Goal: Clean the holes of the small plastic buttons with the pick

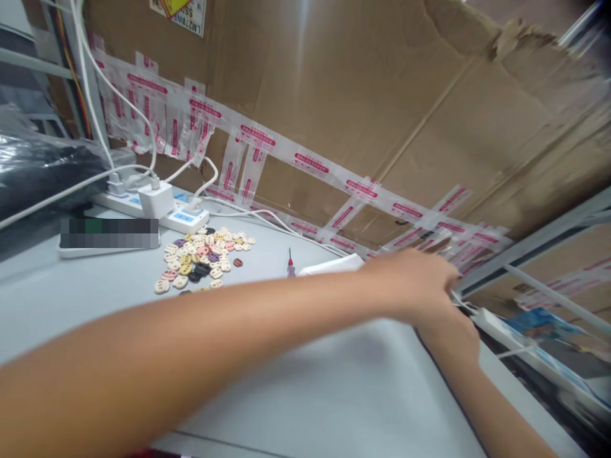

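The person's left hand (pixel 413 280) is hovering over the right part of the grey desk (pixel 353 394), its forearm stretching across the scene from the near left. The right hand (pixel 453 334) is meeting it there, its forearm slanting in from the near right. The 2 hands are overlapping in view and hiding most of their fingers, so I cannot tell how far open either is or whether it is gripping anything. A white item (pixel 331 263) is lying just beyond the left wrist, partly covered by the arm; I cannot tell if a hand is touching it.

To its left, 1 screwdriver (pixel 291 263) is lying with its tip pointing to the far side. Farther left, a loose pile of button-like pieces (pixel 200 254) in cream, yellow, pink, purple and black is spreading over the desk, with 1 brown piece (pixel 237 262) lying just right of it. Behind the pile, a white power strip (pixel 186 218) is holding a white adapter (pixel 157 200) and several cables. Along the far side, a large cardboard sheet (pixel 334 95) with red-printed tape (pixel 310 163) is standing.
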Available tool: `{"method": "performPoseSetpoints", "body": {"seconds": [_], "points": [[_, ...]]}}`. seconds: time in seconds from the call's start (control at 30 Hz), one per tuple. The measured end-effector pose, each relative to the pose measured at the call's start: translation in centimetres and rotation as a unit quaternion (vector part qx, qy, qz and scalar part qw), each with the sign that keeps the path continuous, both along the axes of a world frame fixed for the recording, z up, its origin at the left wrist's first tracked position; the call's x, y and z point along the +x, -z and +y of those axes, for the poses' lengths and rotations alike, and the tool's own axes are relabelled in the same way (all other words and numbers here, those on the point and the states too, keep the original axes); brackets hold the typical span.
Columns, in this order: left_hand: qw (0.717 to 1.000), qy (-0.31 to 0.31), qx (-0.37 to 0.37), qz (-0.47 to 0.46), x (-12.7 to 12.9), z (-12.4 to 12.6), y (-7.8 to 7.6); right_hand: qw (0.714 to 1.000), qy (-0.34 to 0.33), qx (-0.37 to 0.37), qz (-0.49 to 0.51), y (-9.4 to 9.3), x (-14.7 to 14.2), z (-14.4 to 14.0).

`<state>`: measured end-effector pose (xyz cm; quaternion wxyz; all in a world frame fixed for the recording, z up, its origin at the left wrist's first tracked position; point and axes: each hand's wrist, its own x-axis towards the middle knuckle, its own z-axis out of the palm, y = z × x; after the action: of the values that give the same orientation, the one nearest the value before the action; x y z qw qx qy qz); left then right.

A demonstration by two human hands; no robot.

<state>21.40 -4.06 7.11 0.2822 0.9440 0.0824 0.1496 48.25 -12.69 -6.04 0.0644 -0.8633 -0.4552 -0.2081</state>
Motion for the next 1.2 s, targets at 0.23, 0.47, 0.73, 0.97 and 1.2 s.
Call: {"method": "performPoseSetpoints", "body": {"seconds": [0.23, 0.47, 0.73, 0.97, 1.2], "points": [[0.967, -0.185, 0.086, 0.153, -15.5, 9.8, -0.5, 0.935, -0.287, 0.183, -0.101, -3.2, -8.4, 1.4], [0.955, -0.191, 0.091, 0.209, -19.7, 10.0, 3.9, 0.941, -0.327, -0.088, -0.027, -7.1, -22.1, 5.8], [0.956, -0.172, 0.093, 0.218, -19.2, 10.6, 5.3, 0.956, -0.253, -0.145, 0.037, -3.7, -25.3, 8.6], [0.95, -0.203, 0.087, 0.219, -18.7, 10.4, 5.3, 0.961, -0.235, -0.115, 0.086, -3.2, -25.1, 8.9], [0.957, -0.196, 0.093, 0.192, -18.7, 10.8, 5.7, 0.957, -0.24, -0.095, 0.135, -2.6, -24.6, 9.1]]}}
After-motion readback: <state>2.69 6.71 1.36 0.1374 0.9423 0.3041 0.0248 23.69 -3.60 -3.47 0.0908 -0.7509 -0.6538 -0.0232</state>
